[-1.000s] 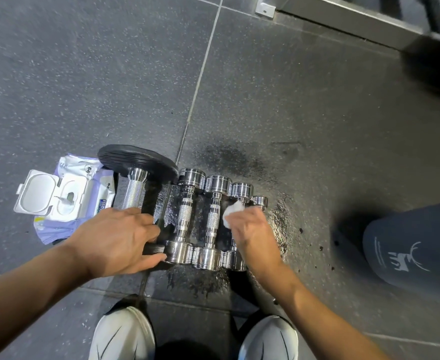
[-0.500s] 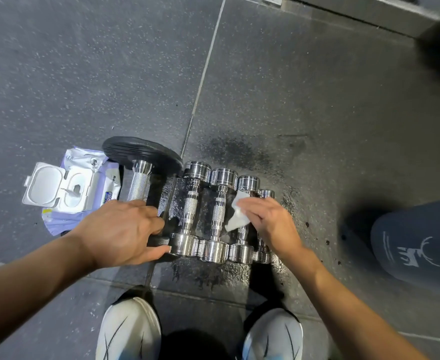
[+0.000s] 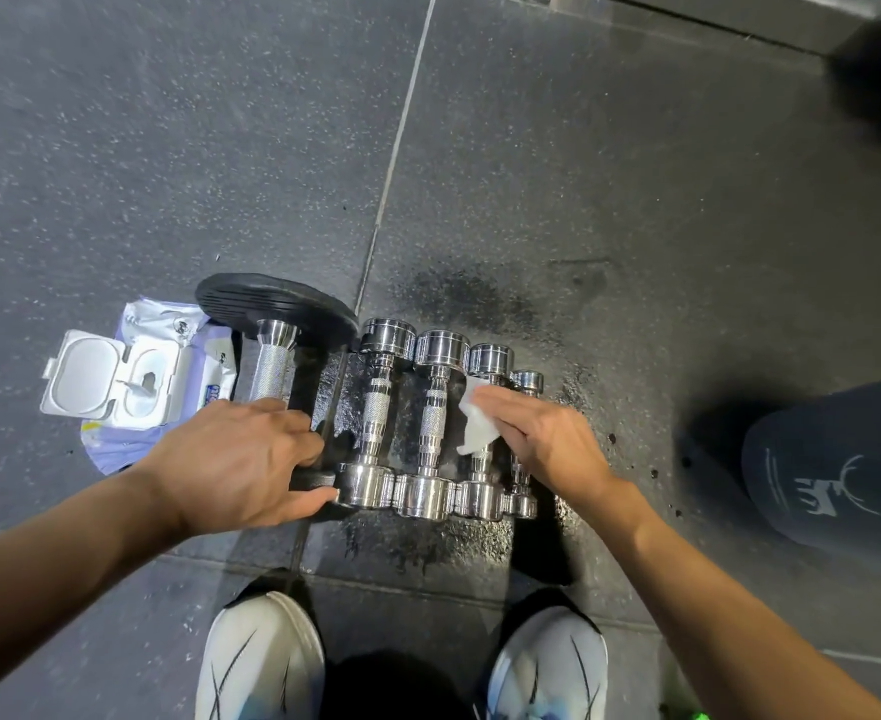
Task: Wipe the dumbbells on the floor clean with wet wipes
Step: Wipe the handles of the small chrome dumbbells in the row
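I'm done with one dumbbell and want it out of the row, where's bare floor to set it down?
Bare floor beyond the wipes pack, left of the tile seam, and dry. Beyond the chrome dumbbells it is open but wet. Crowded: between pack and black dumbbell, and between the row and the shoes.

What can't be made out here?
Head view:
- near end of the black dumbbell: under the left hand
- handles of the two rightmost chrome dumbbells: mostly covered by the wet wipe and right hand
- wipes pack label: too small to read
- dark shape with deer logo: cut by the right edge
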The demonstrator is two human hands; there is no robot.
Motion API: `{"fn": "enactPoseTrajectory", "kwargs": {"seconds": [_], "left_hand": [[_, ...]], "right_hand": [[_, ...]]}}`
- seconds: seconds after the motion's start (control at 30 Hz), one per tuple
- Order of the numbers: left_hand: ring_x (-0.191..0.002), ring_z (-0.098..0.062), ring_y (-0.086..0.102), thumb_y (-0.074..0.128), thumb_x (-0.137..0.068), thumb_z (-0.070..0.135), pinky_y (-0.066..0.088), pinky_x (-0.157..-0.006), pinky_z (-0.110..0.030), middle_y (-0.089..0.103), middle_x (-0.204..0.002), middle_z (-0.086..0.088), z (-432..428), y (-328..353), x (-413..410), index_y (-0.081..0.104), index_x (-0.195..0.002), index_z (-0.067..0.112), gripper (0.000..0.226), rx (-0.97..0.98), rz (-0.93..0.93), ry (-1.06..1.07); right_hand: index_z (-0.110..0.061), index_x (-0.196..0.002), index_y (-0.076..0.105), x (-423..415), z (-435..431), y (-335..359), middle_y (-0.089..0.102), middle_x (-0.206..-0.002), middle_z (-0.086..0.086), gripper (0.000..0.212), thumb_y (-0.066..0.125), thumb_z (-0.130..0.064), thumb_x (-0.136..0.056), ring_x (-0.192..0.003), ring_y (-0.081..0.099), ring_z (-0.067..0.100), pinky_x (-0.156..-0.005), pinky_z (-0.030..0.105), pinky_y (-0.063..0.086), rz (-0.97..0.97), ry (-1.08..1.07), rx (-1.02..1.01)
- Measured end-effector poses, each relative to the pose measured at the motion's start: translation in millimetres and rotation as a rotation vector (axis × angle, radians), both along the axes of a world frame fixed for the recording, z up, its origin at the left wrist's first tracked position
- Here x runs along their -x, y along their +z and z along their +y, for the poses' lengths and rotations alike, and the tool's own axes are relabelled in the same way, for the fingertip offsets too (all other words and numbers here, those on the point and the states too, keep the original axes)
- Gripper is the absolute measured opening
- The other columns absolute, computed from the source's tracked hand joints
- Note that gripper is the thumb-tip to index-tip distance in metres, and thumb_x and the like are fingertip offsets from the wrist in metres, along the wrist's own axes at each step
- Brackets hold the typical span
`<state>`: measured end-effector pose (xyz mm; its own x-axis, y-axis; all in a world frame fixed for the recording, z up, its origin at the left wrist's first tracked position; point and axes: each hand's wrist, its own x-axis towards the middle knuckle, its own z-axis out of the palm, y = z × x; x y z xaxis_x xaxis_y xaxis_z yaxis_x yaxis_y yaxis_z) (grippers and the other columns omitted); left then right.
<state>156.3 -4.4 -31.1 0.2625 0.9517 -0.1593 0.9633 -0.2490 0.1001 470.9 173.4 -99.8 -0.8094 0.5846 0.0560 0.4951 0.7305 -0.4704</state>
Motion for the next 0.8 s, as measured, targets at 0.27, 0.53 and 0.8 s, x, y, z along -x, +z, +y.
{"fn": "enactPoseTrajectory", "kwargs": {"seconds": [0.27,0.53,0.8], "left_hand": [[-0.073,-0.016,0.062,0.038,-0.089,0.081,0.051,-0.057,-0.031,0.058,-0.076,0.013,-1.3,-2.4,2.2,0.064,-0.080,0.032,0.056,-0.007,0.005,-0.003],[-0.065,-0.016,0.061,0.045,-0.087,0.078,0.046,-0.050,-0.028,0.057,-0.071,0.013,0.8,-3.0,0.4,0.063,-0.074,0.032,0.051,-0.037,0.047,-0.037],[-0.064,-0.017,0.061,0.045,-0.086,0.078,0.044,-0.050,-0.027,0.057,-0.069,0.013,1.8,-0.4,-1.7,0.063,-0.072,0.031,0.052,-0.031,0.048,-0.036]], "right_hand": [[-0.047,-0.136,0.058,-22.2,-4.0,-2.9,0.050,-0.140,-0.033,0.038,0.058,-0.025,-0.105,-0.047,0.062,-0.001,-0.034,0.013,0.040,-0.114,0.141,0.028],[-0.037,-0.132,0.066,-23.1,-37.0,-0.7,0.060,-0.136,-0.020,0.031,0.058,-0.025,-0.104,-0.043,0.057,-0.006,-0.034,0.016,0.045,-0.037,-0.152,-0.009],[-0.023,-0.083,0.050,2.9,-49.7,12.1,0.055,-0.060,-0.010,0.027,0.059,-0.005,-0.100,-0.033,0.030,0.004,-0.030,0.019,0.027,-0.128,-0.325,-0.021]]}}
